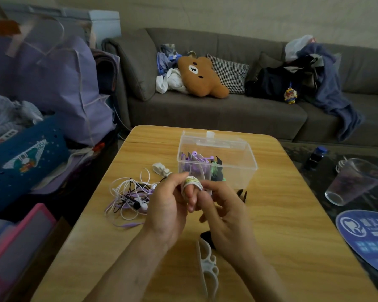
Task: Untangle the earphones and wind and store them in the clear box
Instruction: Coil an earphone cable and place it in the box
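left hand (pixel 166 205) raised, grip curled round white cord coil (pixel 192 182) | right hand (pixel 222 211) grip pinching coil | clear box (pixel 216 162) behind, on counter (pixel 282 225)

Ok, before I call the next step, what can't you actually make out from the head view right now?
- Right hand: its fingertips are hidden behind the left hand, so its grip on the wound cord is unclear.
- Clear box: purple and green bundles inside overlap; their number cannot be told.
- Tangled earphones: the strands cross too finely to count sets.
- Black object: mostly covered by the right wrist.
- White winder: its lower end is blurred.
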`<action>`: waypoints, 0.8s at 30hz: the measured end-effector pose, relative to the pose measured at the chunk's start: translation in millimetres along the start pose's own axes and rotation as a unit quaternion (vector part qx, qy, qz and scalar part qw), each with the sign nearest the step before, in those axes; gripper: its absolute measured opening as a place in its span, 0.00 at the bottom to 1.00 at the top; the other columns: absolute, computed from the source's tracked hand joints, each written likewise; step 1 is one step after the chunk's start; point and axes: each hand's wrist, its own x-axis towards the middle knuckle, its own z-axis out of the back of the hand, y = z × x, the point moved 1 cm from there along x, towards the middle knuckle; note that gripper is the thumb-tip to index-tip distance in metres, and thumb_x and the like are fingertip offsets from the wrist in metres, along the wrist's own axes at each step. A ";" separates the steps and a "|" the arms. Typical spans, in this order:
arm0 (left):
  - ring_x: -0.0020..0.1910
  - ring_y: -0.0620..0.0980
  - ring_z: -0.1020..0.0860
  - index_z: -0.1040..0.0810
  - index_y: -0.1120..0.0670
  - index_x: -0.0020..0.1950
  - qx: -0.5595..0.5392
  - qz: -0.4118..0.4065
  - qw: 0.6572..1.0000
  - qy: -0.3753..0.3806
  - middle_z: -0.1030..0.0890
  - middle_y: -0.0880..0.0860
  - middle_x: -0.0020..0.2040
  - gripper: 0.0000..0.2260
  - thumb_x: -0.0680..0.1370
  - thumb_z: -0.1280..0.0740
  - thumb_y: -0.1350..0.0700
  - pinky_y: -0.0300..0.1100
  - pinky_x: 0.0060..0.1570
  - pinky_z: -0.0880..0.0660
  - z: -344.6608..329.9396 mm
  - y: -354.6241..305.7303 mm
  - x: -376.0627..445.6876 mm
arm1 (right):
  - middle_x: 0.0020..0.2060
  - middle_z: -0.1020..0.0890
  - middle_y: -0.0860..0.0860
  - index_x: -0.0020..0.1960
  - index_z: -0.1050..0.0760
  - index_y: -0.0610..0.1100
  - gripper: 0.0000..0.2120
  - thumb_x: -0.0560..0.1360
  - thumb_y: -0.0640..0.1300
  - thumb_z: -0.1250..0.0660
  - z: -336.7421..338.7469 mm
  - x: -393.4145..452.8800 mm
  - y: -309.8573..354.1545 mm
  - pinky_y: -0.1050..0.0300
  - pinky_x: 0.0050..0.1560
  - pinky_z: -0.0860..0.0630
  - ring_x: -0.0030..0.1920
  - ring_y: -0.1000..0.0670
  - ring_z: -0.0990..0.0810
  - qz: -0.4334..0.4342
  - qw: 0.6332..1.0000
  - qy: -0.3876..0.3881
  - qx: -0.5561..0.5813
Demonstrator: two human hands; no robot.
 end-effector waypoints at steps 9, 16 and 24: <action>0.15 0.45 0.40 0.38 0.55 0.17 -0.002 -0.020 0.998 -0.058 0.40 0.51 0.17 0.21 0.70 0.50 0.65 0.32 0.16 0.40 2.9 -6.0 -3.6 | 0.50 0.22 0.56 0.54 0.21 0.57 0.06 0.77 0.49 0.31 -3.3 -4.3 7.5 0.48 0.39 0.21 0.45 0.48 0.19 0.065 0.997 0.036 -0.022; 0.20 0.46 0.40 0.36 0.50 0.16 0.051 -0.059 0.992 -0.099 0.39 0.50 0.20 0.13 0.61 0.43 0.60 0.38 0.22 0.41 6.6 5.1 -0.3 | 0.45 0.23 0.56 0.50 0.25 0.55 0.08 0.79 0.41 0.33 -11.5 -7.5 5.4 0.52 0.41 0.22 0.43 0.49 0.21 0.076 0.996 0.027 -0.044; 0.31 0.52 0.28 0.28 0.60 0.51 0.034 0.046 0.997 -0.047 0.27 0.57 0.35 0.07 0.77 0.34 0.59 0.44 0.34 0.30 10.0 6.8 10.9 | 0.43 0.21 0.51 0.49 0.27 0.52 0.06 0.83 0.42 0.39 -3.5 -1.8 0.0 0.70 0.41 0.29 0.43 0.55 0.22 0.015 0.997 -0.007 -0.079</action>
